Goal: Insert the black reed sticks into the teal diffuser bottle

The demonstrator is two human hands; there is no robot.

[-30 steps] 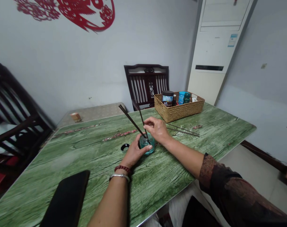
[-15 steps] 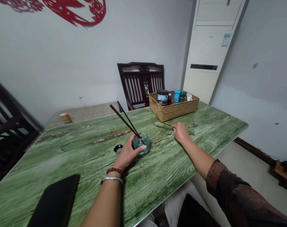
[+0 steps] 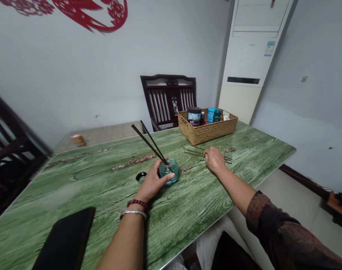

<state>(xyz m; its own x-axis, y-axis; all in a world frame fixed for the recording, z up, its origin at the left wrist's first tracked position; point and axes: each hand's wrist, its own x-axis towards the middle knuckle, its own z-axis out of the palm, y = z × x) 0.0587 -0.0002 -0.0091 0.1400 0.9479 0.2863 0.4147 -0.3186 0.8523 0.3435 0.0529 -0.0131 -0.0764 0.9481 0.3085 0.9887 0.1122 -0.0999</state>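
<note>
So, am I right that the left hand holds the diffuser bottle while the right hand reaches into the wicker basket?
Not quite: in the head view, the right hand is at the loose reeds in front of the wicker basket; the left hand does hold the diffuser bottle.

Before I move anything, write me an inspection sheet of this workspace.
Surface: green wood-patterned table.
Job's things: teal bottle holding leaning dark sticks; loose sticks lie to its right.
Clutter: black ring, flat black object, woven basket of containers.
Hands: left hand around the bottle; right hand at the loose sticks, grip unclear.
Cables: nothing clearly seen.
Surroundings: dark chair behind the table, tall white unit beyond the basket.
</note>
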